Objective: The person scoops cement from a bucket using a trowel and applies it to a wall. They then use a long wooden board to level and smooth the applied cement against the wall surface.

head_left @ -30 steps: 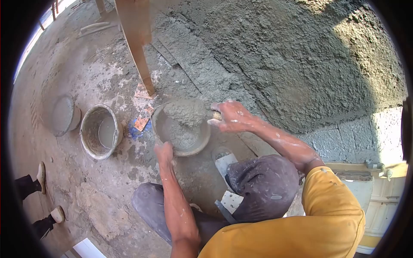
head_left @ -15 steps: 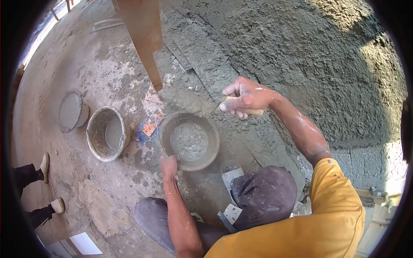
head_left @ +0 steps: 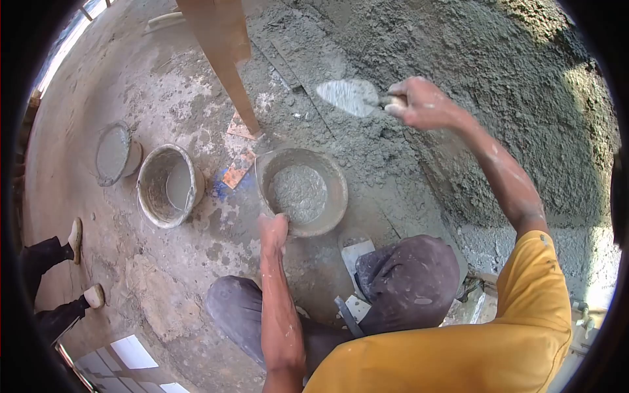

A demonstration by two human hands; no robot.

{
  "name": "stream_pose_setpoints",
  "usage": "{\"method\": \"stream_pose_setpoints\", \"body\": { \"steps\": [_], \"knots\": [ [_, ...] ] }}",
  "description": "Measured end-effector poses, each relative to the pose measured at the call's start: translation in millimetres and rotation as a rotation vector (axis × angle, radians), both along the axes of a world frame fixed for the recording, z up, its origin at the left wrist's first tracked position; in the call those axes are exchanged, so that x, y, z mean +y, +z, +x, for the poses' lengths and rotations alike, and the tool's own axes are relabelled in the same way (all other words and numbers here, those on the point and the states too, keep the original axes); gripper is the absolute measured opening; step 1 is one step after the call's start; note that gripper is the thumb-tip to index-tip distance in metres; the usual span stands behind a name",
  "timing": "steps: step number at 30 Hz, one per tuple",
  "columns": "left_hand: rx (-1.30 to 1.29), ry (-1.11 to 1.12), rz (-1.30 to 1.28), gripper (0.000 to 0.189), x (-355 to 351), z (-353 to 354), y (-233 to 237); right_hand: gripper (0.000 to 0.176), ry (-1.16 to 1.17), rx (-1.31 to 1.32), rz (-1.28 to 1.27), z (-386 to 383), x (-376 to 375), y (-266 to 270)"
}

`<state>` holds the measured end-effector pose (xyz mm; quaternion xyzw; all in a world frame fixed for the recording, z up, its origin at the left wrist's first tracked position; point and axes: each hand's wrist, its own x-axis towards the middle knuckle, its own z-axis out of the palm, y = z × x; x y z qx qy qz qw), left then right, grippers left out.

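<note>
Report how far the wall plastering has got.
Done: most of the wall wears a rough grey coat. In hand: the right hand holds the trowel raised near the wall, its blade nearly bare, while the left hand grips the rim of the pan, which holds a shallow layer of mortar. Left: the blocks at the lower right are uncovered, and the coat looks unsmoothed.

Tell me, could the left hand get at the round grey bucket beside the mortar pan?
Probably yes. The left hand holds the near rim of the round grey mortar pan; the round grey bucket stands close beside it on the floor, only flat scraps between.
</note>
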<state>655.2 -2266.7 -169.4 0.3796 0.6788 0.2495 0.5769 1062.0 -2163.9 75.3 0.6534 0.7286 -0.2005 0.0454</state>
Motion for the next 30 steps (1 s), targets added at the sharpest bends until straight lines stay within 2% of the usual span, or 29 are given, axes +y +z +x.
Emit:
{"method": "stream_pose_setpoints", "body": {
  "steps": [1,3,5,6,7,9,10,13,15,16,17,18,20,23,25,26,28,29,30],
  "knots": [
    [0.007,0.038,0.014,0.026,-4.8,8.9,0.0,0.017,0.131,-0.136,-0.050,-21.0,-20.9,-28.5],
    [0.062,0.037,0.004,0.028,-11.2,16.8,4.2,0.012,0.318,-0.243,0.043,-72.4,-60.5,-85.9],
    [0.041,0.028,0.093,0.029,-20.8,24.8,4.5,0.009,0.484,-0.169,0.196,-100.7,-99.7,-156.7],
    [0.034,0.028,0.146,0.029,-18.0,27.0,3.4,0.008,0.558,-0.138,0.285,-115.4,-107.8,-167.0],
    [0.028,0.029,0.200,0.029,-15.7,28.9,1.7,0.007,0.469,-0.173,0.362,-118.9,-111.8,-171.9],
    [0.019,0.065,0.221,0.034,-23.2,33.0,3.5,0.007,0.310,-0.240,0.483,-132.8,-121.1,-147.8],
    [-0.009,0.079,0.228,0.039,-26.4,37.6,10.5,0.015,0.205,-0.296,0.313,-129.7,-118.6,-144.3],
    [-0.096,0.071,0.253,0.068,-31.3,53.9,35.3,0.023,0.333,-0.226,-0.221,-137.3,-122.3,-182.8],
    [-0.056,0.088,0.191,0.066,-36.9,46.6,38.3,0.032,0.188,0.091,-0.033,-136.5,-154.8,-220.9],
    [-0.047,0.085,0.160,0.065,-40.4,44.6,41.3,0.037,0.076,0.160,-0.192,-139.3,-159.1,-214.8],
    [-0.075,0.117,0.168,0.064,-43.4,40.3,43.0,0.041,-0.055,0.221,-0.338,-141.4,-159.8,-203.7],
    [-0.114,0.146,0.178,0.063,-47.3,38.2,46.7,0.043,-0.079,0.284,-0.249,-143.5,-171.2,-186.8],
    [-0.131,0.288,0.078,0.045,-56.4,37.5,86.8,0.045,-0.109,0.339,-0.134,-137.1,-169.5,-138.3],
    [0.004,0.269,0.011,0.042,-72.6,15.8,134.9,0.046,-0.116,0.376,-0.097,-146.3,-163.2,-23.1],
    [-0.047,0.284,-0.049,0.047,-87.2,-1.3,145.0,0.046,-0.060,0.396,-0.049,-140.1,-149.2,55.1],
    [-0.079,0.301,-0.113,0.043,-85.9,2.2,199.9,0.044,-0.061,0.456,-0.088,-135.0,-142.3,96.1],
    [-0.057,0.395,-0.116,0.041,-102.7,-7.3,231.1,0.040,-0.059,0.586,-0.159,-121.5,-124.1,170.9],
    [-0.045,0.446,-0.111,0.040,-109.7,-13.9,246.8,0.037,-0.148,0.679,-0.284,-114.2,-113.7,199.8],
    [-0.173,0.535,-0.024,0.036,-115.1,-13.9,266.9,0.034,-0.233,0.769,-0.412,-106.2,-102.3,225.9]
  ]
}}
